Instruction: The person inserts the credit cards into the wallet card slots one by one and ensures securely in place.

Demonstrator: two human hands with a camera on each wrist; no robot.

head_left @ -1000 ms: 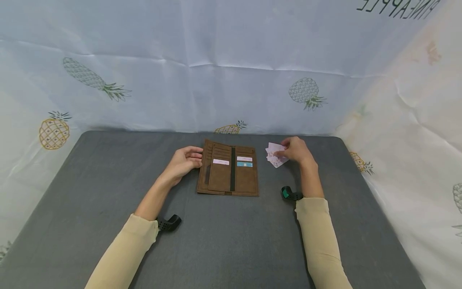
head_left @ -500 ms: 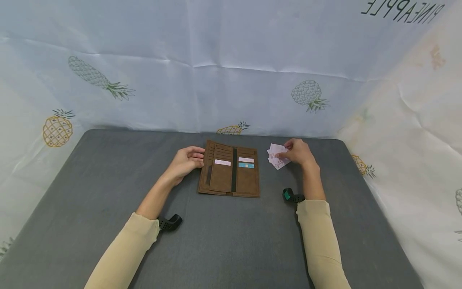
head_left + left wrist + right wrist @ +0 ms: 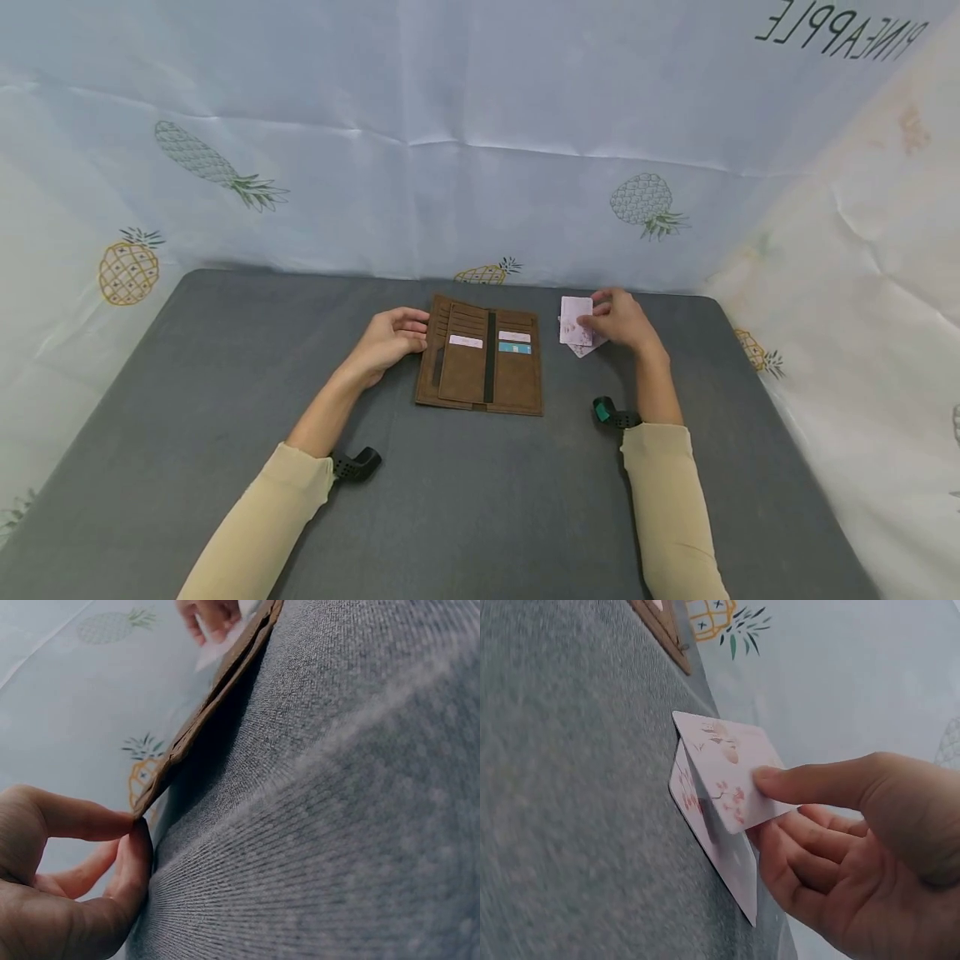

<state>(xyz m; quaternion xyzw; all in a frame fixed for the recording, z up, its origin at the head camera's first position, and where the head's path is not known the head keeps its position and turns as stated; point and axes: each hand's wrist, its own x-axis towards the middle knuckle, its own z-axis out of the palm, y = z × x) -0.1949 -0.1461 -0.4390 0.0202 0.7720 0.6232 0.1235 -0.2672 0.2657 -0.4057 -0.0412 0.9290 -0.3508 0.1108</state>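
Note:
A brown wallet (image 3: 462,379) lies spread on the grey table. Pale pink cards show in its left flap and right side, with a blue card (image 3: 515,348) below the right one. My left hand (image 3: 390,340) pinches the wallet's left edge between thumb and finger, lifting it slightly off the cloth in the left wrist view. To the right of the wallet, my right hand (image 3: 626,323) pinches a pale pink card (image 3: 724,761) printed with reddish blossoms. That card is tilted up over another pink card (image 3: 731,866), which lies on the table.
A white curtain (image 3: 360,208) with pineapple prints hangs behind the table's back edge and along the sides. Black wrist mounts (image 3: 358,464) sit at both cuffs. Bare grey tabletop (image 3: 480,500) extends in front of the wallet.
My right hand has separated the top pink card from the fanned cards and turned it more upright. My left hand keeps its hold on the wallet. The head view has shifted slightly.

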